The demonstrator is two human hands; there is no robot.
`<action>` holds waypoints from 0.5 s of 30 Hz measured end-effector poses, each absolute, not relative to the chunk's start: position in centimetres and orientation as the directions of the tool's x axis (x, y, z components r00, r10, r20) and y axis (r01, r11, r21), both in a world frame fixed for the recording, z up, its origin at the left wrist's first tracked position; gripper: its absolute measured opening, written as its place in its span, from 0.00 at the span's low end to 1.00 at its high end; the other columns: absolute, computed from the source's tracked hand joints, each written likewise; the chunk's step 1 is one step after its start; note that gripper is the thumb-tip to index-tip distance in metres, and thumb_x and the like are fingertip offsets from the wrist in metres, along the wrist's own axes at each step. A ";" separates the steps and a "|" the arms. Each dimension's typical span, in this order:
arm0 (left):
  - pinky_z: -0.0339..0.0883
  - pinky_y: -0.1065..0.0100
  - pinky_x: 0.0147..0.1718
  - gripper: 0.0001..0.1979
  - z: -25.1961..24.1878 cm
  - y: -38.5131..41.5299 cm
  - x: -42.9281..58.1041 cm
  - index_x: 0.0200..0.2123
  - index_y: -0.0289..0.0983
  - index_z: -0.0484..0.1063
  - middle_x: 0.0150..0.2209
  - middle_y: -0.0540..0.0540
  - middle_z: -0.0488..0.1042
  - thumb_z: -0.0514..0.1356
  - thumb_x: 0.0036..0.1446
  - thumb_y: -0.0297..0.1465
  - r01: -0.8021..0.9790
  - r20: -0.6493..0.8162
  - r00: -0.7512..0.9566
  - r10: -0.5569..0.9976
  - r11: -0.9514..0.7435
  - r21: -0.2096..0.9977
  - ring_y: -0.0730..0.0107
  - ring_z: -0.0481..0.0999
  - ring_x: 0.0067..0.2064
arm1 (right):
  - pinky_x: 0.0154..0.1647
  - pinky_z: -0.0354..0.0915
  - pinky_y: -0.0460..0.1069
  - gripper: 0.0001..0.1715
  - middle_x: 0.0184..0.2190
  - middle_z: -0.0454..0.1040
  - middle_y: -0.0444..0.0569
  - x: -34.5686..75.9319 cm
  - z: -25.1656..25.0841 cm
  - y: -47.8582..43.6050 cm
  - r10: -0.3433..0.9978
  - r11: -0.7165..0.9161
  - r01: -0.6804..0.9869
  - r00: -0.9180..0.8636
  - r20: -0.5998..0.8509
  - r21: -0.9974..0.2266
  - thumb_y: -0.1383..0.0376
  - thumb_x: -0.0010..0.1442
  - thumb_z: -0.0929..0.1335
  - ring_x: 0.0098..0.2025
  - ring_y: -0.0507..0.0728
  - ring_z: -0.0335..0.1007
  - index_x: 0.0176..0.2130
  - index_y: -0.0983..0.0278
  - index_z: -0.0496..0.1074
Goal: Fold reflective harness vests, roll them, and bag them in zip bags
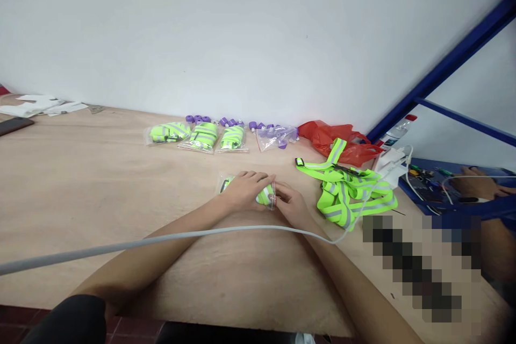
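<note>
A clear zip bag (265, 197) with a folded neon-yellow reflective strap inside lies on the table in front of me. My left hand (246, 190) wraps over the bag from above, covering its middle. At the bag's right end, my right hand (291, 201) pinches the edge by the red-lined seal; its fingertips are partly hidden. To the right of my hands is a loose pile of neon-yellow reflective straps (349, 196) with grey stripes and black buckles. Behind my hands, three filled bags (203, 135) stand in a row beside a flat unfilled zip bag (276, 137).
Small purple items (231, 122) line the wall. A red plastic bag (338, 140), a bottle (399, 130) and a white charger (389, 166) sit at right. A pale cable (181, 234) crosses above my forearms. Another person's hand (478, 185) shows beyond the blue frame (455, 75).
</note>
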State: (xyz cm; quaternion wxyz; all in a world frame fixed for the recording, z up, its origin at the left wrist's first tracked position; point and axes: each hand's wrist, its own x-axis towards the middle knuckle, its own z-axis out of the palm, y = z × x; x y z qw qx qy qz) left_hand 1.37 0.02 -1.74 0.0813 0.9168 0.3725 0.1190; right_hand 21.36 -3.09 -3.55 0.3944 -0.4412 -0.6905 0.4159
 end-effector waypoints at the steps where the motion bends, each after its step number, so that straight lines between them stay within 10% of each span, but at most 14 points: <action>1: 0.60 0.52 0.58 0.44 -1.7 0.0 1.3 0.68 0.43 0.55 0.64 0.38 0.66 0.66 0.54 0.50 0.674 0.156 0.684 0.713 -0.699 0.240 0.45 0.69 0.60 | 0.58 0.70 0.60 0.22 0.51 0.78 0.50 21.7 -3.5 -3.0 0.930 0.221 0.237 -0.342 0.132 -0.946 0.60 0.58 0.70 0.55 0.63 0.74 0.53 0.59 0.77; 5: 0.61 0.52 0.55 0.46 -1.3 -0.1 1.0 0.68 0.43 0.56 0.61 0.39 0.70 0.66 0.52 0.53 0.699 0.135 0.663 0.736 -0.674 0.240 0.44 0.72 0.57 | 0.49 0.74 0.58 0.29 0.46 0.80 0.51 22.7 -3.7 -2.7 0.942 0.097 0.186 -0.335 0.030 -0.978 0.61 0.54 0.73 0.48 0.62 0.78 0.55 0.60 0.73; 10: 0.61 0.52 0.56 0.43 -1.3 -0.4 1.4 0.67 0.42 0.57 0.61 0.39 0.70 0.67 0.53 0.50 0.695 0.125 0.672 0.730 -0.680 0.233 0.44 0.70 0.58 | 0.34 0.72 0.50 0.08 0.31 0.78 0.46 22.2 -3.9 -2.7 0.963 0.108 0.321 -0.268 0.020 -0.941 0.63 0.52 0.71 0.34 0.57 0.75 0.35 0.62 0.74; 15: 0.63 0.54 0.55 0.41 -1.3 -0.6 1.8 0.66 0.41 0.57 0.60 0.39 0.70 0.68 0.53 0.44 0.667 0.114 0.704 0.701 -0.708 0.233 0.46 0.70 0.58 | 0.31 0.67 0.49 0.08 0.28 0.76 0.45 21.2 -3.4 -3.0 0.950 0.106 0.281 -0.313 0.013 -0.954 0.60 0.52 0.70 0.31 0.56 0.70 0.31 0.63 0.74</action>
